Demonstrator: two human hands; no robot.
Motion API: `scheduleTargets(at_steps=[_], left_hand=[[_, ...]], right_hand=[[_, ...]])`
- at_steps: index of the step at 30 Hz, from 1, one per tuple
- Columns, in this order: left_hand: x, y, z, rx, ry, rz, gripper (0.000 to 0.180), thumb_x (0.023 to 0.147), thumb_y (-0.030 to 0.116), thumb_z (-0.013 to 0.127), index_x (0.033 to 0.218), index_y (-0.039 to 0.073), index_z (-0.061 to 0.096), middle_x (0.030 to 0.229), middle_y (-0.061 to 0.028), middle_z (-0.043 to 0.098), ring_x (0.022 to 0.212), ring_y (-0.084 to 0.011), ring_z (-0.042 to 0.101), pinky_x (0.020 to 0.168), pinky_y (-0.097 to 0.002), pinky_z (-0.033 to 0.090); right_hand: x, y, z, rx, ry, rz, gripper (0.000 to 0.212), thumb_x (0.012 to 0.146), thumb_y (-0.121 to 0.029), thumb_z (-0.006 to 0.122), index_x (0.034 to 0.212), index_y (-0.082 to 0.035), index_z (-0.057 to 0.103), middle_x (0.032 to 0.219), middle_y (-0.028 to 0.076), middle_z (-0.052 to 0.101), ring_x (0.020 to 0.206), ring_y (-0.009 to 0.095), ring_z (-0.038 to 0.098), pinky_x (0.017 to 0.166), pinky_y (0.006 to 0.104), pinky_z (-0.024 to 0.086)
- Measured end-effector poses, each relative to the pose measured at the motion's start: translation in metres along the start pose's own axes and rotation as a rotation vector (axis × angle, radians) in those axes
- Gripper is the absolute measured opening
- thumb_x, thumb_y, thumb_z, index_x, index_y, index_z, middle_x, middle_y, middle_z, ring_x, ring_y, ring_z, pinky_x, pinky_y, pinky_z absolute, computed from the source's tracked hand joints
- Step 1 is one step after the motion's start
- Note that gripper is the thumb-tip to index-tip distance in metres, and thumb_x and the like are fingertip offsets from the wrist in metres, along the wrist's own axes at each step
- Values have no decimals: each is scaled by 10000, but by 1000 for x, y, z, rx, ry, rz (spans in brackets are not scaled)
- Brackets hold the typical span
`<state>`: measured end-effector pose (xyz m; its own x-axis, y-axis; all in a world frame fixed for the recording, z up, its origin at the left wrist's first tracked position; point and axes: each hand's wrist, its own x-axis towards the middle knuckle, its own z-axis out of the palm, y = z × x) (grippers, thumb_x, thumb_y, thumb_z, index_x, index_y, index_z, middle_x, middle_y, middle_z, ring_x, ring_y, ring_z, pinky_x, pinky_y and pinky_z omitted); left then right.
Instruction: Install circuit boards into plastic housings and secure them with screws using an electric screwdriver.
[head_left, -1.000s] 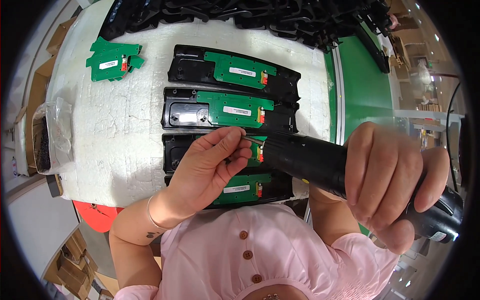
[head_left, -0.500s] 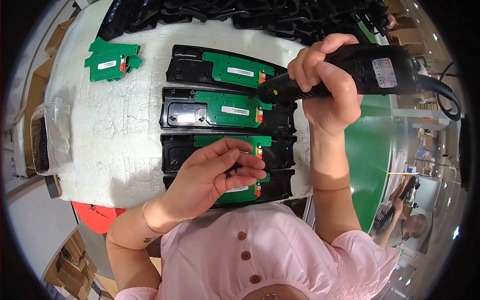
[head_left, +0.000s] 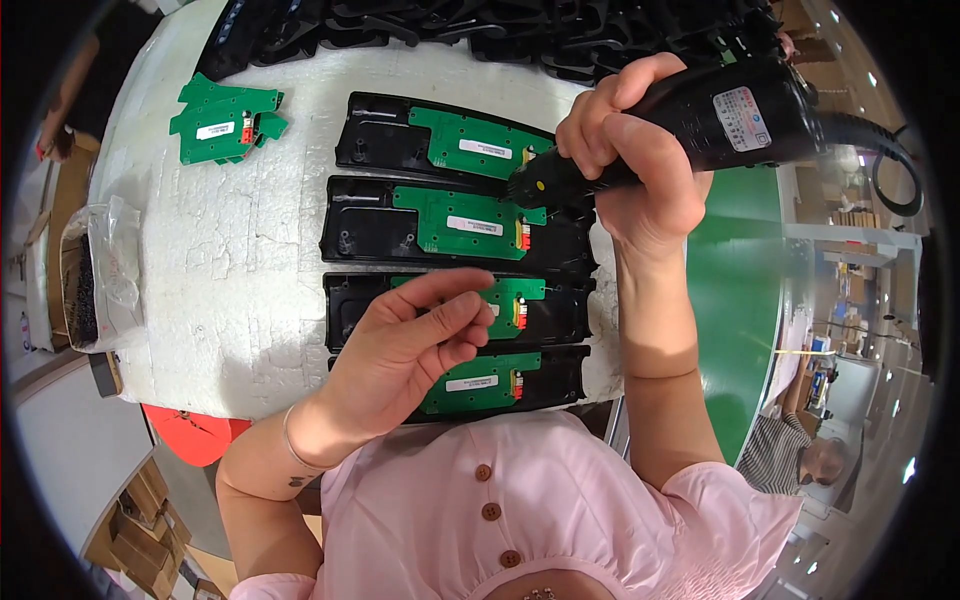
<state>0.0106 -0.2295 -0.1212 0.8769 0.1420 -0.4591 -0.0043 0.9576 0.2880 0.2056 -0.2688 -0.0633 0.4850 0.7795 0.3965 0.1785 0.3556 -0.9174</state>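
Observation:
My right hand (head_left: 645, 160) is wrapped round a black electric screwdriver (head_left: 690, 115), its nose pointing left. That nose meets the upper right part of the green circuit board (head_left: 450, 235) in the second black plastic housing (head_left: 372, 228); the exact contact point is hard to make out. Over the third housing (head_left: 560, 305) hovers my left hand (head_left: 405, 345), fingers curled in. Small black screws showed in its palm a moment ago; the fingers now cover them. The top housing (head_left: 385, 140) and the bottom housing (head_left: 560, 380) also carry green boards.
Loose green boards (head_left: 215, 125) are piled at the far left of the white foam surface (head_left: 230, 270). Black plastic parts (head_left: 400, 25) crowd the back. A clear bag (head_left: 110, 265) with dark bits sits at the left edge. Another person (head_left: 800, 455) is at far right.
My right hand and the screwdriver have shifted slightly left and up. My left fingers have curled further in, hiding the screws and uncovering more of the lower boards.

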Motion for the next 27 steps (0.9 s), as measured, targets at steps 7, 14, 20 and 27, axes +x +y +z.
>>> scheduleTargets(at_steps=[7, 14, 20, 27], left_hand=[[0, -2, -6, -5, -52, 66, 191, 869, 94, 539, 1043, 17, 556, 894, -51, 606, 790, -91, 586, 705, -191, 494], [-1, -7, -11, -99, -83, 44, 177, 867, 76, 533, 1033, 17, 557, 932, -56, 601, 830, -106, 590, 731, -200, 500], [-1, -5, -6, -103, -78, 73, 176, 870, 67, 525, 1036, 17, 555, 935, -61, 602, 840, -114, 593, 758, -209, 504], [-3, -7, -13, -170, -43, 88, 179, 874, 89, 525, 1035, 21, 563, 912, -53, 610, 823, -109, 597, 743, -201, 511]], right_hand=[[5, 1, -1, -46, -24, 26, 167, 683, -60, 446, 843, -13, 443, 545, 59, 398, 447, 138, 360, 486, 296, 353], [11, 4, 0, 40, -19, 69, 140, 669, -66, 468, 799, -15, 459, 541, 63, 412, 442, 141, 378, 474, 297, 344], [14, 7, -3, 107, -80, -8, 52, 623, 40, 500, 674, 28, 493, 510, 64, 494, 422, 134, 490, 421, 243, 390], [-2, -16, 6, 185, -59, -24, 168, 670, 20, 566, 818, 11, 487, 595, 52, 508, 481, 122, 492, 483, 228, 403]])
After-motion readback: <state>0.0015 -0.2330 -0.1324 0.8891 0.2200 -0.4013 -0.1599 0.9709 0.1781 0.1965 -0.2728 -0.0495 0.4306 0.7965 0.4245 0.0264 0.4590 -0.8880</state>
